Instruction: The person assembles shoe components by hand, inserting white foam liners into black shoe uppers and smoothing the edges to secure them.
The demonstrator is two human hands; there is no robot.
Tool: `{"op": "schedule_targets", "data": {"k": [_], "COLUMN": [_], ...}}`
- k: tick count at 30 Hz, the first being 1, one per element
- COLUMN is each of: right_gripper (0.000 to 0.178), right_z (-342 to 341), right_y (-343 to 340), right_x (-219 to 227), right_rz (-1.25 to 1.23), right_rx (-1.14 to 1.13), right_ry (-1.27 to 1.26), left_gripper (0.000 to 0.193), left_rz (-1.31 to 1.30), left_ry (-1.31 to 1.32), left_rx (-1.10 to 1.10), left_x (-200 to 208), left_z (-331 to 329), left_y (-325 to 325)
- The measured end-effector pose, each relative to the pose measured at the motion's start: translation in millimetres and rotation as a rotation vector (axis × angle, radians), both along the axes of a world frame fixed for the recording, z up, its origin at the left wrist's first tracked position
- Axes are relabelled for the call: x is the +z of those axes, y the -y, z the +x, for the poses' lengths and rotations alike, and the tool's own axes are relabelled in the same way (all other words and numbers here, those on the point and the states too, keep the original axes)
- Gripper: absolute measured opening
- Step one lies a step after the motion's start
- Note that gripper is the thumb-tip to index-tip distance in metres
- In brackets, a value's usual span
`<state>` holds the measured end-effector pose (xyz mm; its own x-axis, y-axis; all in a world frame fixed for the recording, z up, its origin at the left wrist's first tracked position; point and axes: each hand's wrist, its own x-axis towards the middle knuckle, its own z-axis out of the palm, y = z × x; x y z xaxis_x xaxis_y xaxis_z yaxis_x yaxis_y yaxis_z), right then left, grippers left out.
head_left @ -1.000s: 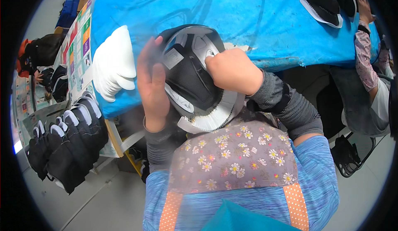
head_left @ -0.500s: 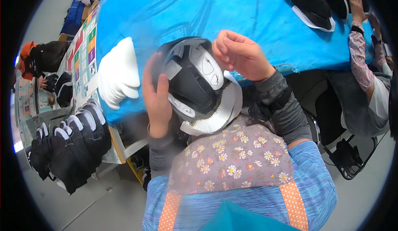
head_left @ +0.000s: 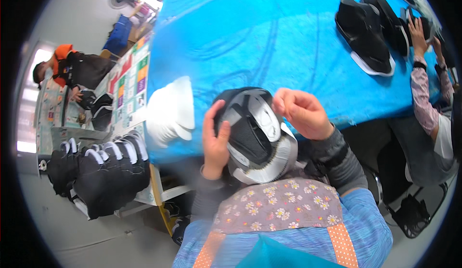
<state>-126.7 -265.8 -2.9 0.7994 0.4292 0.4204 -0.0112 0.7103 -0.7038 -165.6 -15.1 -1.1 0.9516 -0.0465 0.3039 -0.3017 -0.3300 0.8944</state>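
Note:
A black shoe upper (head_left: 249, 140) with white lining pieces and a pale stitched band along its near edge rests at the table edge, against my apron. My left hand (head_left: 216, 145) grips its left side, thumb on the inside and fingers along the outer wall. At the upper's right rim, my right hand (head_left: 308, 116) is raised with thumb and fingertips pinched together. Whatever lies between those fingertips is too small to make out. Left of the upper, a fanned stack of white cut pieces (head_left: 169, 111) lies on the blue table cover (head_left: 240, 41).
More black shoe uppers (head_left: 364, 34) lie at the far right, near a co-worker's hand (head_left: 417, 34). On the left, a bench holds a row of black uppers (head_left: 113, 176) with white edges. A person in orange and black (head_left: 82, 68) works farther off.
The view has shifted, so the table and my hands appear lower and farther right. My left hand still grips the shoe upper; my right hand stays pinched, slightly lower beside its rim.

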Motion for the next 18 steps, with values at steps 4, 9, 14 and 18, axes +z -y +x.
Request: {"op": "schedule_targets", "data": {"k": [4,9,14,18], "right_gripper": [0.023,0.023,0.021,0.020], "right_z": [-5.8,-14.3,-21.3,-17.4], "right_y": [1.1,3.9,4.2,6.1], "right_x": [10.8,18.3,11.7,10.7], "right_rz": [-0.097,-0.214,-0.213,-0.108], "right_rx": [-0.033,-0.060,-0.117,-0.168], "right_ry": [0.046,0.077,-0.054,-0.127], "left_gripper": [0.045,0.048,0.049,0.049], "left_rz": [0.003,-0.062,-0.046,-0.048], "left_ry": [0.021,0.000,-0.022,-0.030], "left_rx": [0.029,0.015,0.009,0.000], "left_x": [-0.2,2.5,2.6,3.8], "left_z": [-1.7,-8.0,-7.5,-6.0], "left_y": [-0.5,1.1,0.0,-2.3]}}
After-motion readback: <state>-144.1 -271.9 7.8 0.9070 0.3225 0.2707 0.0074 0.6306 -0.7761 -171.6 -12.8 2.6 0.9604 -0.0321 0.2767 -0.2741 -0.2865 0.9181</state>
